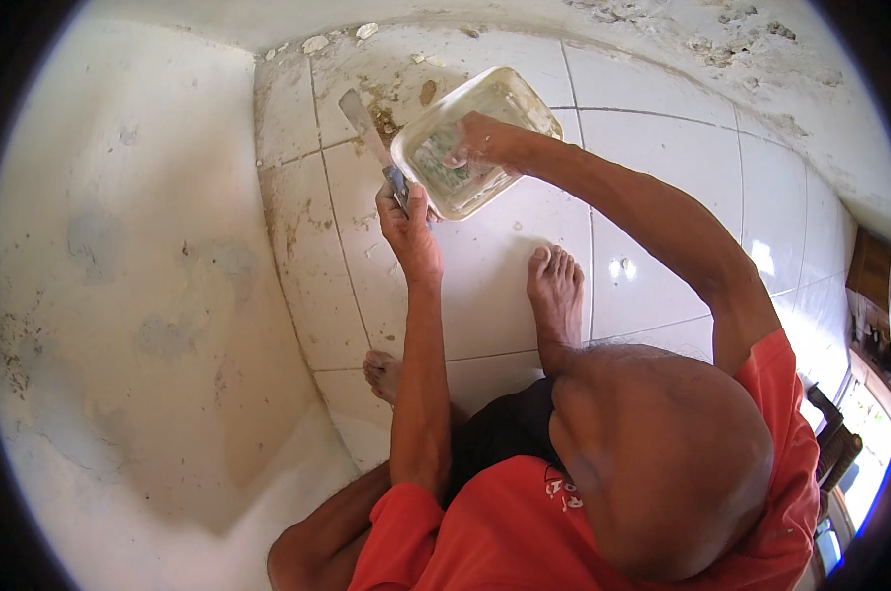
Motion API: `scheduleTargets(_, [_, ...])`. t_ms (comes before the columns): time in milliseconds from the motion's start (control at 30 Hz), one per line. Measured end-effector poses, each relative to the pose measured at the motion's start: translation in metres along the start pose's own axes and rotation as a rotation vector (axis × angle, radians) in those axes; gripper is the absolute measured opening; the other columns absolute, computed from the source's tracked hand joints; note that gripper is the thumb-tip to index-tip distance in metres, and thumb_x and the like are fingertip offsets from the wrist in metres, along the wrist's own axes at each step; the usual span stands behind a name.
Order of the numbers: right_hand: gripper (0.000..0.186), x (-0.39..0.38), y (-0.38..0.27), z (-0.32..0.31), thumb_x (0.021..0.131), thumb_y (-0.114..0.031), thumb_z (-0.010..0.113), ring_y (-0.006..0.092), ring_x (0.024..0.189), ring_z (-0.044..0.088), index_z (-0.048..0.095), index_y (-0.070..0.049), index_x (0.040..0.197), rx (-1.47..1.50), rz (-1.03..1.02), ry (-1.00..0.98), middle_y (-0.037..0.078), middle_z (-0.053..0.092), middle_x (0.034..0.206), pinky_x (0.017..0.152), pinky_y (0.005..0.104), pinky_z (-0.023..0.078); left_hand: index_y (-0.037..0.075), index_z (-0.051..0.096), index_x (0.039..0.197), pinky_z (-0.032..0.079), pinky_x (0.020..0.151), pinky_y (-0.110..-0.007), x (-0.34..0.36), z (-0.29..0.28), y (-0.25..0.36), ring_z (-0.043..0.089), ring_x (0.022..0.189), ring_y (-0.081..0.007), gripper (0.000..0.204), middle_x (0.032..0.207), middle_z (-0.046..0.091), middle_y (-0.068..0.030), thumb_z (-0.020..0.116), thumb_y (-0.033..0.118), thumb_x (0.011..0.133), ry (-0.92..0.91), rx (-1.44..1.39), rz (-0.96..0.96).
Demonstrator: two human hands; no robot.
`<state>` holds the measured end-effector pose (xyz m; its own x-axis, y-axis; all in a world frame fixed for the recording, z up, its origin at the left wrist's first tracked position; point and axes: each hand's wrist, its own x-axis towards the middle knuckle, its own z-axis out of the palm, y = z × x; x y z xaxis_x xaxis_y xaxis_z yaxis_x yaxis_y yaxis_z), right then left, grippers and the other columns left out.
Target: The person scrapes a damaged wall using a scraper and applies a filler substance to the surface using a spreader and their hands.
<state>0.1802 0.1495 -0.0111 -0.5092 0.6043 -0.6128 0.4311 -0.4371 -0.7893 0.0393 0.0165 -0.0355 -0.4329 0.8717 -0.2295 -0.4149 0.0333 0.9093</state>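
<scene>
My left hand is closed on the dark handle of a putty knife, whose flat metal blade points up and away. That hand is against the lower left side of a cream rectangular plastic tub with whitish residue inside. My right hand reaches down into the tub with its fingers bent and coated in white; what they hold, if anything, I cannot make out.
The white tile floor has dirt and pale crumbs along the top. A patchy off-white wall runs down the left, and another stained wall is at top right. My bare feet are below the tub. Dark furniture stands far right.
</scene>
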Motion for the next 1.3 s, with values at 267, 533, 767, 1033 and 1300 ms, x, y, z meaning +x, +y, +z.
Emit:
scheduleTargets(267, [0.061, -0.005, -0.019, -0.014, 0.077, -0.010, 0.069, 0.0309, 0.100, 0.062, 0.045, 0.011, 0.128, -0.306, 0.029, 0.008, 0.024, 0.052, 0.119, 0.060, 0.0356, 0.062, 0.004, 0.051, 0.116, 0.038, 0.067, -0.023, -0.002, 0.003, -0.001, 0.047, 0.081, -0.0048, 0.028, 0.102, 0.056, 0.0011, 0.064, 0.015, 0.094, 0.030, 0.022, 0.032])
scheduleTargets(533, [0.042, -0.005, -0.010, 0.004, 0.082, -0.005, 0.062, 0.0398, 0.110, 0.058, 0.051, 0.011, 0.119, -0.091, 0.072, -0.006, 0.026, 0.053, 0.123, 0.078, 0.0524, 0.060, 0.003, 0.050, 0.120, 0.038, 0.071, -0.023, -0.002, 0.004, -0.003, 0.047, 0.086, -0.0049, 0.031, 0.106, 0.055, 0.0013, 0.062, 0.017, 0.094, 0.017, 0.040, 0.009])
scheduleTargets(767, [0.051, -0.010, -0.016, 0.005, 0.077, -0.001, 0.069, 0.0309, 0.108, 0.059, 0.053, 0.008, 0.125, 0.166, 0.152, -0.063, 0.020, 0.057, 0.119, 0.068, 0.0451, 0.063, 0.003, 0.049, 0.122, 0.037, 0.072, -0.023, -0.003, 0.006, -0.001, 0.047, 0.086, -0.0046, 0.033, 0.108, 0.055, 0.0014, 0.062, 0.017, 0.095, 0.042, 0.039, 0.022])
scheduleTargets(1033, [0.073, -0.021, -0.025, -0.013, 0.077, -0.006, 0.075, 0.0311, 0.123, 0.047, 0.034, 0.002, 0.138, 0.212, 0.163, -0.060, 0.017, 0.043, 0.133, 0.077, 0.0483, 0.062, 0.004, 0.050, 0.124, 0.040, 0.068, -0.023, -0.006, 0.007, -0.002, 0.049, 0.086, -0.0062, 0.034, 0.108, 0.055, 0.0002, 0.062, 0.016, 0.094, 0.060, 0.043, 0.009])
scheduleTargets(1300, [0.054, -0.023, -0.018, -0.050, 0.074, -0.007, 0.079, 0.0236, 0.101, 0.061, 0.054, 0.003, 0.121, 0.343, 0.077, -0.155, 0.013, 0.061, 0.109, 0.074, 0.0370, 0.062, 0.003, 0.049, 0.125, 0.041, 0.068, -0.024, -0.005, 0.000, -0.001, 0.050, 0.085, -0.0076, 0.037, 0.106, 0.056, -0.0012, 0.063, 0.016, 0.093, 0.074, 0.026, 0.022])
